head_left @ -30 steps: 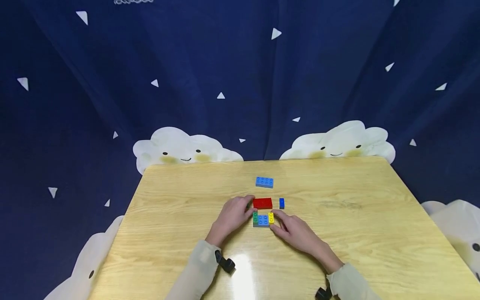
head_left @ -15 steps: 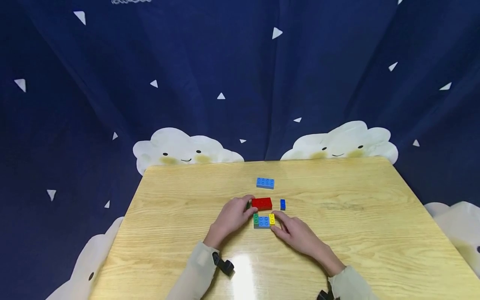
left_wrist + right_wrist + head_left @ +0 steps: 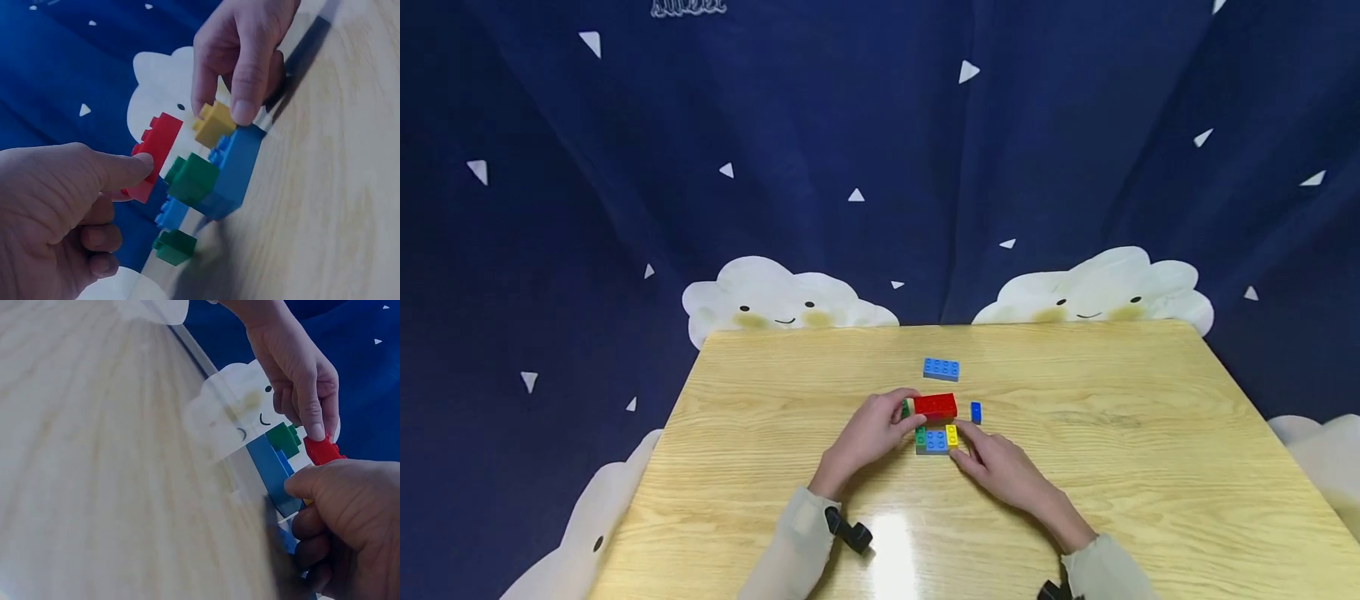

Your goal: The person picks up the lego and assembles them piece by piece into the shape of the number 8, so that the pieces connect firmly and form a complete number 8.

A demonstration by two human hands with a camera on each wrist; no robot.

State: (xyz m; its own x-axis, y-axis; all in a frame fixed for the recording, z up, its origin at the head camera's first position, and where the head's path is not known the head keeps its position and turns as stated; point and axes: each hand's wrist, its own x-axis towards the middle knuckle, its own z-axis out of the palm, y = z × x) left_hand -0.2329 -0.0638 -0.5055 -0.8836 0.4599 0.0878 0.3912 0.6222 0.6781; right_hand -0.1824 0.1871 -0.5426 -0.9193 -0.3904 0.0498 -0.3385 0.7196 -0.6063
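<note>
My left hand (image 3: 874, 429) pinches a long red brick (image 3: 936, 406) by its left end, between thumb and fingers. In the left wrist view the red brick (image 3: 161, 140) is raised off the table. Just in front of it, a blue brick (image 3: 936, 442) carries a small green brick (image 3: 921, 437) on its left end and a small yellow brick (image 3: 952, 435) on its right end. With thumb and index finger, my right hand (image 3: 1006, 473) pinches the yellow brick at that end. In the right wrist view my own thumb mostly hides the yellow brick.
A loose green brick (image 3: 906, 408) lies by my left fingers, partly hidden. To the right is a small dark blue brick (image 3: 976, 412). Farther back on the wooden table (image 3: 1075, 383) lies another blue brick (image 3: 941, 369). Behind the table hangs a navy curtain (image 3: 880, 125).
My left hand has lifted the red brick and turned it slightly, uncovering more of the loose green brick. The right hand keeps its place at the yellow brick. The head view has shifted slightly.
</note>
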